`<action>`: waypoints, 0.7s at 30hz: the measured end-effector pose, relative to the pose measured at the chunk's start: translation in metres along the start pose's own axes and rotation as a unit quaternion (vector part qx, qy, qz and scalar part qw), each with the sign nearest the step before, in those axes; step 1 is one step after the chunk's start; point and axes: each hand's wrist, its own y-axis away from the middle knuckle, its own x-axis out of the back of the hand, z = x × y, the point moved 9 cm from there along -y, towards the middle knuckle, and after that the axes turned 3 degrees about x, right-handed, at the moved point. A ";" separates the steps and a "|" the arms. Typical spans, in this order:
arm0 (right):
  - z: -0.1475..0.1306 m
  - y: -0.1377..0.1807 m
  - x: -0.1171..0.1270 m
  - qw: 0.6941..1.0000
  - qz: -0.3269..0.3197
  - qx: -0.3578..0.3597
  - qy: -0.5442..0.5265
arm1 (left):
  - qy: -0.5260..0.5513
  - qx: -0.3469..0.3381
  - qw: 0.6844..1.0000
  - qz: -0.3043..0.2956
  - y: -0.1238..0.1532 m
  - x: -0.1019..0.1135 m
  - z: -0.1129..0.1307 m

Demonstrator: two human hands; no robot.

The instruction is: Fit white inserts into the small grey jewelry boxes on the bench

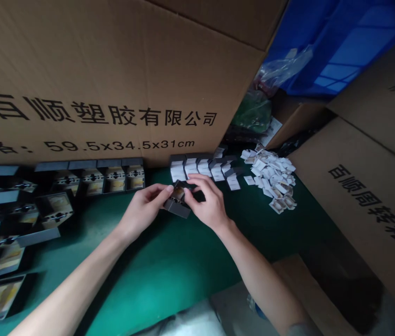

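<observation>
Behind: we saw a large carton on the worktop.
Left: open boxes stood in rows.
Right: loose inserts lay piled beside another carton.

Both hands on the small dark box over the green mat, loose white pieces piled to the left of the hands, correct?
Not quite. The head view shows the white pieces piled to the right of the hands. Left hand and right hand do hold the small dark box over the green mat.

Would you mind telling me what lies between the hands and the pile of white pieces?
In the head view, a row of small dark-and-white blocks lies between the hands and the white pile, on the green mat.
</observation>
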 end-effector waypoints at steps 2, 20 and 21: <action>-0.002 -0.001 0.004 1.000 0.023 0.016 0.006 | 0.012 0.003 1.000 0.005 0.000 0.001 -0.001; -0.004 0.002 -0.011 0.997 -0.040 0.044 0.040 | -0.008 -0.016 0.999 -0.029 -0.001 -0.005 0.001; -0.003 0.002 -0.011 0.998 -0.042 0.038 0.040 | -0.011 -0.017 0.999 -0.031 -0.001 -0.006 0.000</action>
